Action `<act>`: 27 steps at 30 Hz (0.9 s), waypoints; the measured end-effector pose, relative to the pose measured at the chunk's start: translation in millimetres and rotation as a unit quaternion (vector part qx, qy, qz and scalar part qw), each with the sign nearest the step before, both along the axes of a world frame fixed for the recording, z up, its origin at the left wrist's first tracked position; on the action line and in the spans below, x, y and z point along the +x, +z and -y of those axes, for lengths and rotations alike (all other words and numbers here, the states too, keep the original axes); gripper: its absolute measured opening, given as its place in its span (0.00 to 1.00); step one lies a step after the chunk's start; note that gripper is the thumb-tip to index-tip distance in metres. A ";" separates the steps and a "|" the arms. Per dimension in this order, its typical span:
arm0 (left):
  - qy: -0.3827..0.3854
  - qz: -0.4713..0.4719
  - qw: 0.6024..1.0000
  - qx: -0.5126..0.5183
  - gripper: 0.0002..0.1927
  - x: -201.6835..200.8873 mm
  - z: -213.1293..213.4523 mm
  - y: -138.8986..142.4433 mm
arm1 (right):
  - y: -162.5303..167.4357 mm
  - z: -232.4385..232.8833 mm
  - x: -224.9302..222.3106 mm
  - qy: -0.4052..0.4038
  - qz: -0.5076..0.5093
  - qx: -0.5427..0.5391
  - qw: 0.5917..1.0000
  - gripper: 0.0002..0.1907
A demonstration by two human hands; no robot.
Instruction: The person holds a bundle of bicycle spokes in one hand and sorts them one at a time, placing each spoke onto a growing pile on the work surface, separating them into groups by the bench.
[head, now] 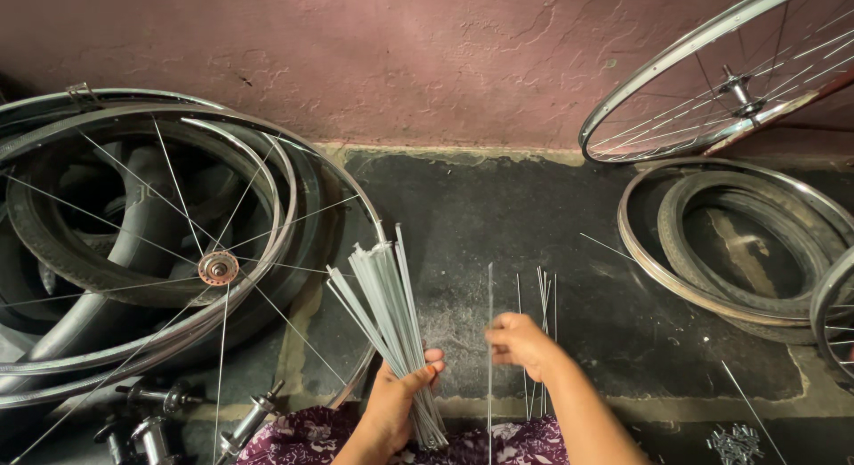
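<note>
Spoke bundle (391, 296) in left hand (396, 403), lower ends hidden behind fingers.

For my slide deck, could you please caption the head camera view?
Left hand grips a bundle of spokes; right hand pinches a single spoke beside a spoked wheel.

The spoke bundle (391, 314) in my left grip (396, 403) is bright silver-grey, as is the single spoke (489, 340) in my right grip (520, 340). The cloth (302, 438) across my lap is purple with a white floral pattern. The wall (356, 56) is dull mauve-pink, the floor (498, 216) mottled black, and the wheel hub (218, 268) coppery.
</note>
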State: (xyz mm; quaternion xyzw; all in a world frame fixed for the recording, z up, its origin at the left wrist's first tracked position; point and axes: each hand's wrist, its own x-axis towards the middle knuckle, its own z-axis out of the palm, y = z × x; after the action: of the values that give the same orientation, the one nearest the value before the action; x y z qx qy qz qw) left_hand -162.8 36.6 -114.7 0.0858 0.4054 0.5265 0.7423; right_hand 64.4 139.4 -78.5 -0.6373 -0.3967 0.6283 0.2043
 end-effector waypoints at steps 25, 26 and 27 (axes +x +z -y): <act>-0.143 -0.089 0.984 0.060 0.20 18.1 5.2 -21.8 | 3.1 7.1 -25.1 -0.078 -0.070 0.163 0.981 0.10; -0.145 -0.088 0.983 0.065 0.21 18.8 5.7 -24.1 | 1.1 8.5 -26.9 -0.086 -0.090 0.158 0.980 0.09; -0.151 -0.084 0.983 0.054 0.21 19.0 6.9 -25.9 | -0.8 9.2 -27.2 -0.093 -0.109 0.152 0.978 0.09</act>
State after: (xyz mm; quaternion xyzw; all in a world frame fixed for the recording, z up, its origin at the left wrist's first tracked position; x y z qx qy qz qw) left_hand -143.8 29.7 -140.6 0.2304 0.4198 0.4205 0.7706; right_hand 37.2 130.2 -79.3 -0.5609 -0.4019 0.6044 0.3982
